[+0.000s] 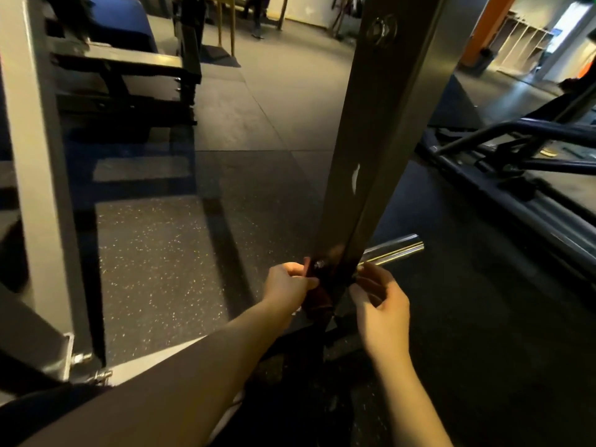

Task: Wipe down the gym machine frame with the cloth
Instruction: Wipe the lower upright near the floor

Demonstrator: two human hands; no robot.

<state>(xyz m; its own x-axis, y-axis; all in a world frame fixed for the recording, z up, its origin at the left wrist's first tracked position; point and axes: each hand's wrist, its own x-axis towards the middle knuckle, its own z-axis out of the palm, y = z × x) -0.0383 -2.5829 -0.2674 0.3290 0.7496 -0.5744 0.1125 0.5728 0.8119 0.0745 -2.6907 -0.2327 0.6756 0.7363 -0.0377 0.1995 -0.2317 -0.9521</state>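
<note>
A dark, glossy upright post [380,130] of the gym machine frame runs from the top of the view down to the floor in front of me. A dark red-brown cloth [317,296] is wrapped against the post's lower end. My left hand [287,287] grips the cloth on the post's left side. My right hand [379,300] reaches round the post's right side with curled fingers; whether it holds the cloth there is hidden by the post. A chrome bar [395,250] sticks out to the right just behind the post.
A grey frame upright [38,175] with bolts stands at the left, next to a blue padded seat [119,21]. Black tubing of another machine [516,146] lies at the right. Speckled rubber floor [154,253] spreads between them. A person's legs show far back.
</note>
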